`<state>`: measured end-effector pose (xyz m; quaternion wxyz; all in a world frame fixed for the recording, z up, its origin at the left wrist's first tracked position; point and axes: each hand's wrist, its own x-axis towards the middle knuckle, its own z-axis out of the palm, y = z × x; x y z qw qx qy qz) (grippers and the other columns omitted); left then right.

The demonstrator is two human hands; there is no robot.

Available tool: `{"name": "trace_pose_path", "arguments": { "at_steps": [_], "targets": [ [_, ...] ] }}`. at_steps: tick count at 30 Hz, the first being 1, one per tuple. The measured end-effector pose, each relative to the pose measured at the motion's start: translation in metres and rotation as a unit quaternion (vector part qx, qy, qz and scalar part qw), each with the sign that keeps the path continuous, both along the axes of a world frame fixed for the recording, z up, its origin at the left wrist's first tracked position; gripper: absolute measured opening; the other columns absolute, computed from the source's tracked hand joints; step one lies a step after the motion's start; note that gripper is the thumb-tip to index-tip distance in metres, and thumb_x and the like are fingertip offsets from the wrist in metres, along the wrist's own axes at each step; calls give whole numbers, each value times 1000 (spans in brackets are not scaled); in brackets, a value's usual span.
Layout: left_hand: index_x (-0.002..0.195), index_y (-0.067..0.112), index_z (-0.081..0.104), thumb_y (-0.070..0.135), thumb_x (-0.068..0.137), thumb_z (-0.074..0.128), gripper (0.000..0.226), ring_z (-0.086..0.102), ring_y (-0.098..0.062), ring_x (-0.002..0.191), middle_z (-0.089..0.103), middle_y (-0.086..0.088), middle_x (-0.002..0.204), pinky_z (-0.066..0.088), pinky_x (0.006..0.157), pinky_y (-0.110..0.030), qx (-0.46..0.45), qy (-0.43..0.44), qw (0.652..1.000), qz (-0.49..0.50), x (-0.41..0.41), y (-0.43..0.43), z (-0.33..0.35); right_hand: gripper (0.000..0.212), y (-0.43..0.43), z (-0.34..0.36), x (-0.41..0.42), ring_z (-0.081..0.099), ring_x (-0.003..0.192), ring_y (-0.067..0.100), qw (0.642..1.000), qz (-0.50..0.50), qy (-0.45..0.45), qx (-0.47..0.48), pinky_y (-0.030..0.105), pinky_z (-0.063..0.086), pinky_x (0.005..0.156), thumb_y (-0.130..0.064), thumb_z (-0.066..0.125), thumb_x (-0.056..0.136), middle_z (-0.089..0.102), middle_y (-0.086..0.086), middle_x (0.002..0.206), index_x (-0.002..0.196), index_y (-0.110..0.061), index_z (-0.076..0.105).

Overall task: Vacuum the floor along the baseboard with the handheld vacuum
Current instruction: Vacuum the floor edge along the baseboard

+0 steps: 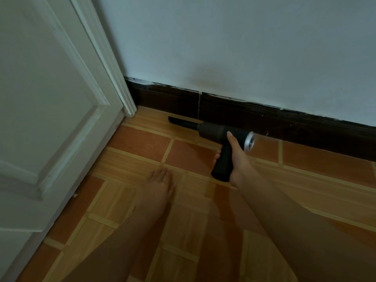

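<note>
A dark handheld vacuum (213,130) lies along the dark brown baseboard (274,119), its thin crevice nozzle (182,122) pointing left and low over the tiled floor (142,143) beside the baseboard. Its silver rear end faces right. My right hand (238,159) grips the pistol handle, with the thumb stretched up onto the vacuum's body. My left hand (159,180) rests flat on the floor tiles, fingers together, to the left of and nearer than the vacuum, holding nothing.
A white panelled door (50,98) and its white frame trim (114,64) stand at the left, meeting the baseboard's left end in the corner. A pale wall (244,47) rises above the baseboard. Orange and wood-pattern tiles cover the floor.
</note>
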<state>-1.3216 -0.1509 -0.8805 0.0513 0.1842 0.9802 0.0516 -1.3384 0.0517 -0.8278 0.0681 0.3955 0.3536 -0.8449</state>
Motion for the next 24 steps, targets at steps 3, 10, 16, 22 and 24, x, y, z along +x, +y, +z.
{"name": "trace_pose_path", "arguments": {
  "at_steps": [3, 10, 16, 22, 24],
  "targets": [
    [148, 14, 20, 37, 102, 21, 52, 18, -14, 143, 21, -3, 156, 7, 115, -27, -24, -12, 1000, 1, -3, -15, -8, 42, -25, -1, -18, 53, 46, 14, 1000, 12, 0, -13, 26, 48, 47, -41, 71, 78, 58, 3, 59, 103, -9, 60],
    [129, 7, 55, 32, 94, 51, 43, 50, -19, 125, 52, -10, 136, 32, 108, -30, -27, 32, 999, -10, -8, -25, -20, 54, -65, -10, -52, 55, 45, 15, 999, 9, 18, -27, 25, 49, 47, -39, 74, 76, 60, 5, 60, 119, -11, 57],
    [78, 11, 77, 35, 46, 89, 42, 71, -12, 71, 75, -4, 81, 56, 65, -23, -28, 46, 998, -20, -17, -20, -25, 52, -80, -16, -67, 53, 41, 13, 999, -11, 12, -33, 22, 48, 43, -37, 71, 79, 59, 3, 54, 120, -9, 58],
    [70, 13, 77, 34, 43, 89, 37, 70, -9, 64, 75, 0, 75, 54, 59, -18, -41, 42, 998, -7, -20, -17, -23, 56, -85, -20, -75, 55, 40, 13, 999, -28, 0, -30, 22, 48, 42, -37, 74, 77, 59, 4, 63, 123, -12, 55],
    [70, 11, 77, 29, 53, 82, 25, 70, -11, 65, 75, -3, 76, 54, 60, -19, -51, 40, 998, -14, -20, -17, -25, 57, -84, -22, -75, 55, 40, 13, 999, -31, 3, -30, 23, 49, 42, -37, 74, 77, 60, 4, 60, 124, -11, 55]
  ]
}}
